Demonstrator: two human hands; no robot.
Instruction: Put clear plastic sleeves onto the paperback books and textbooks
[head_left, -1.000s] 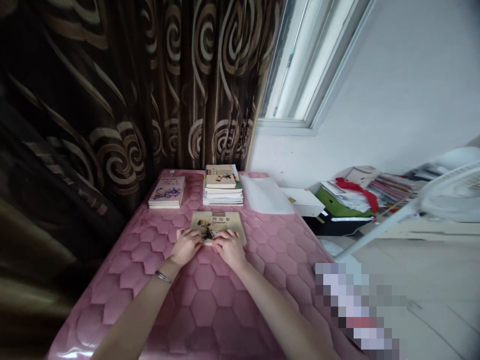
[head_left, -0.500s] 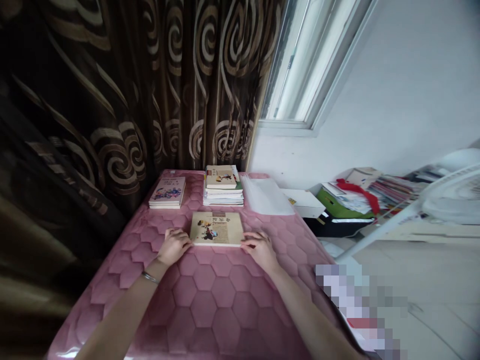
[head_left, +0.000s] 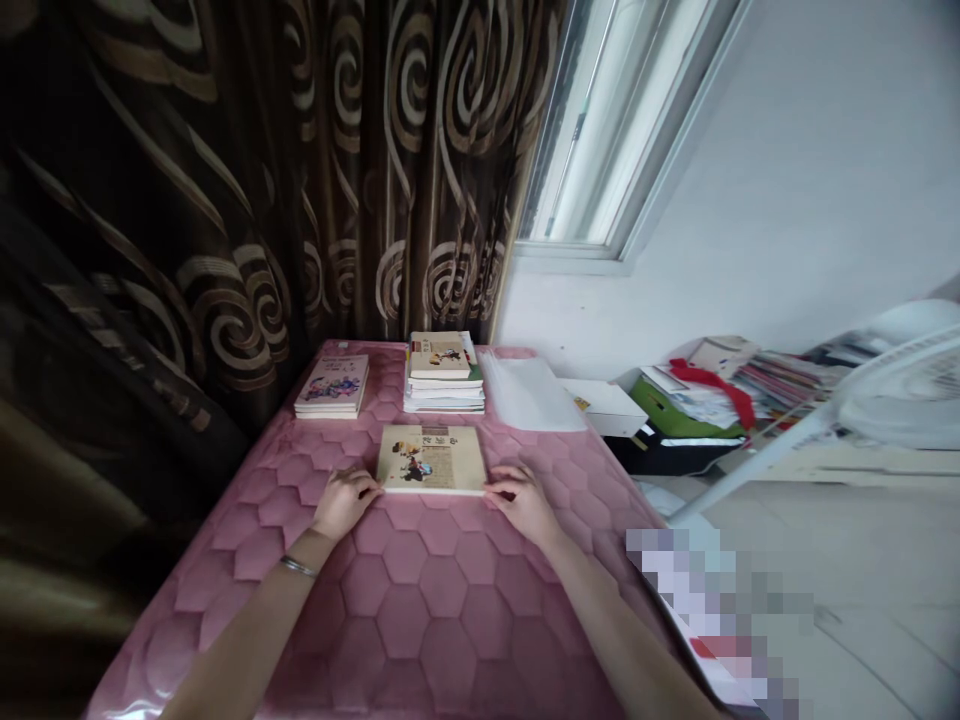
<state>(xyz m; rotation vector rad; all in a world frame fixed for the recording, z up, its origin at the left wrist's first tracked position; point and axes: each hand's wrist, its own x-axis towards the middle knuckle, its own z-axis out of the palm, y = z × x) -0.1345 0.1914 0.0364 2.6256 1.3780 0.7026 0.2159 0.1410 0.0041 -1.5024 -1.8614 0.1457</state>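
A cream-covered book (head_left: 461,465) with small painted figures on its cover lies flat on the pink hexagon-patterned table cover (head_left: 420,620). At its near left corner, my left hand (head_left: 346,502) pinches the edge with thumb and fingers; a silver bangle circles that wrist. My right hand (head_left: 523,503) is closed on the near right corner in the same way. Behind the book stands a pile of books (head_left: 445,395), topped by a smaller cream book (head_left: 424,364). Further left lies a short stack of pink-covered books (head_left: 334,385).
A white translucent sheet (head_left: 531,395) covers the table's far right corner. Beyond it are a white box (head_left: 611,408), a green bag with papers (head_left: 679,408) and a white fan (head_left: 780,450). A patterned curtain (head_left: 360,180) hangs along the back and left.
Both hands stay at the book's near corners, and the book looks almost unmoved. The whole view has shifted very slightly.
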